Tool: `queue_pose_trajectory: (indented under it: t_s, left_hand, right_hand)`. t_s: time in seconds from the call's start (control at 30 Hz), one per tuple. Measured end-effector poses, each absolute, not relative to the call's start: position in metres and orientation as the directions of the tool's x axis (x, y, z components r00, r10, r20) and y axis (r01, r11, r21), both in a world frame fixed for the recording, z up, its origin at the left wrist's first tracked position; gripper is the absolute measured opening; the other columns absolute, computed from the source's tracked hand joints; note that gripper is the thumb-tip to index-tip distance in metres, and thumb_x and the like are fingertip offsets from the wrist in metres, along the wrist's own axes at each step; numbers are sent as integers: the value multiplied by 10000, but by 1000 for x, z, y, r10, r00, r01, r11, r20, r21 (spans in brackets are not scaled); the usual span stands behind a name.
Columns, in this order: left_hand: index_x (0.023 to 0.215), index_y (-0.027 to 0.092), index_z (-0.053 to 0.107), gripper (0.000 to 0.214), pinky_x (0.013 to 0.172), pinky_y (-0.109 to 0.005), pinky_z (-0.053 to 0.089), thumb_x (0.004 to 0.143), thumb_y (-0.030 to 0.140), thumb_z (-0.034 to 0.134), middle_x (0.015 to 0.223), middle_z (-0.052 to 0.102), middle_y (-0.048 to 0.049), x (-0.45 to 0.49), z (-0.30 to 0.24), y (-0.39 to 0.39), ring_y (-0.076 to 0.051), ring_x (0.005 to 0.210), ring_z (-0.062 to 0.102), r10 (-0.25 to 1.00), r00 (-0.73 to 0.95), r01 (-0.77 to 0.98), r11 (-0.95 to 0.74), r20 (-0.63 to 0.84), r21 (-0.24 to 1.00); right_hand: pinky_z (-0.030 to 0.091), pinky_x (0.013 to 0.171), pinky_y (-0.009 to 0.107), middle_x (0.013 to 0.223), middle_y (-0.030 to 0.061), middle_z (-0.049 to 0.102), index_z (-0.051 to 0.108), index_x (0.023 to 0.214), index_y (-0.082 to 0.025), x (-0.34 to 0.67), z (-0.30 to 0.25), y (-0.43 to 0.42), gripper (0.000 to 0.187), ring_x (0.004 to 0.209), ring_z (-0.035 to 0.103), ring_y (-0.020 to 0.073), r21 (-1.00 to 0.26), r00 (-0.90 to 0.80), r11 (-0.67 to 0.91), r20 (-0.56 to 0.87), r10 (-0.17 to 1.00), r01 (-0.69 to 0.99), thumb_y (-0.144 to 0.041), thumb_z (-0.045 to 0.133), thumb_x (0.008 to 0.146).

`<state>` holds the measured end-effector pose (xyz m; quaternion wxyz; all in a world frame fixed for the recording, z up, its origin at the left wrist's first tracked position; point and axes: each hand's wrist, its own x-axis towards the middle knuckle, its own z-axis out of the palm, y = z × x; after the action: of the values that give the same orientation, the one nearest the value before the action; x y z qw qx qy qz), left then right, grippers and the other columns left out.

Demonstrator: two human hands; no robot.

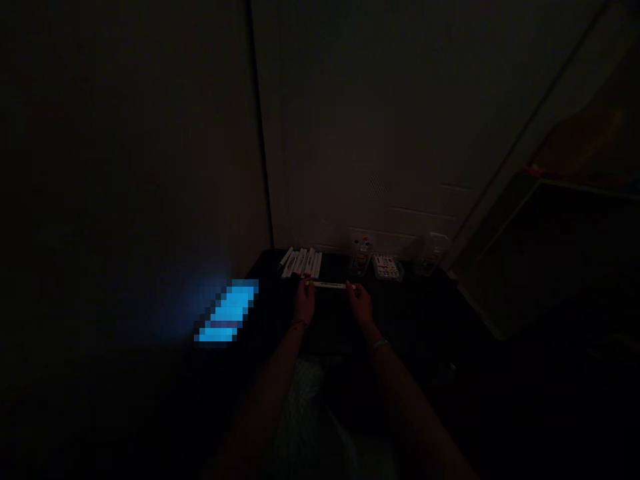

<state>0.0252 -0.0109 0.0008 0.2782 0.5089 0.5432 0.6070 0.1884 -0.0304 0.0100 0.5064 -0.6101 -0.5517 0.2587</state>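
Note:
Between my two hands a white marker pen [330,285] is held level above the dark table. My left hand [304,301] is closed on its left end, and my right hand [361,303] grips the right end. Just beyond my left hand lies a group of several white markers [303,262], side by side. Past my right hand stands a clear container [361,255] with a few marker tops showing. Beside it sits a case of markers [387,267], its pens packed in rows. The scene is very dark, so fine detail on the held marker is lost.
A glowing blue, pixelated screen [229,312] is at the table's left side. Another clear container [434,252] stands at the back right. A wall [345,153] rises behind the table [425,313]. To the right is a dark piece of furniture [560,247].

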Motion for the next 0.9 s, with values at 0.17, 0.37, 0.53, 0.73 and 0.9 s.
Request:
queue_pose_trajectory:
  t_s: [0.17, 0.37, 0.53, 0.73, 0.9]
  left_hand:
    - [1022, 185, 515, 318, 682, -244, 406, 787, 373, 413, 830, 594, -30, 24, -2, -9, -124, 694, 530, 890, -328, 197, -264, 317, 944]
    - [1051, 200, 491, 297, 784, -268, 402, 800, 332, 402, 1036, 563, -59, 25, 1, -11, -144, 865, 534, 889, -312, 186, -288, 335, 939]
    - [1061, 209, 491, 293, 786, -278, 417, 783, 290, 446, 988, 584, -51, 25, 8, -16, -166, 918, 535, 888, -323, 189, -279, 328, 941]
    - [1049, 191, 541, 308, 844, -284, 398, 796, 318, 418, 1039, 580, -58, 26, 4, -14, -162, 980, 517, 889, -251, 247, -325, 384, 913]
    - [1090, 182, 540, 382, 747, -262, 441, 781, 377, 433, 889, 630, -45, 27, 0, -13, -138, 789, 574, 920, -186, 251, -295, 345, 922]
  right_hand:
    - [346, 559, 207, 654, -39, 614, 574, 741, -239, 188, 9, -30, 373, 637, 544, 129, -904, 255, 130, 249, 934, 408, -568, 398, 739]
    - [363, 584, 219, 708, -38, 628, 576, 823, -258, 189, 7, -28, 331, 665, 548, 139, -923, 249, 143, 241, 938, 358, -547, 451, 723]
    - [372, 593, 221, 726, -29, 630, 576, 848, -253, 188, 6, -28, 349, 675, 551, 141, -916, 254, 160, 264, 930, 367, -550, 443, 723]
    - [366, 572, 202, 653, -25, 613, 569, 737, -213, 187, 8, -28, 399, 630, 540, 123, -912, 240, 131, 237, 941, 388, -578, 408, 719]
    - [369, 549, 197, 632, -18, 597, 552, 732, -195, 185, 11, -32, 393, 599, 525, 118, -927, 260, 161, 257, 931, 339, -564, 420, 722]
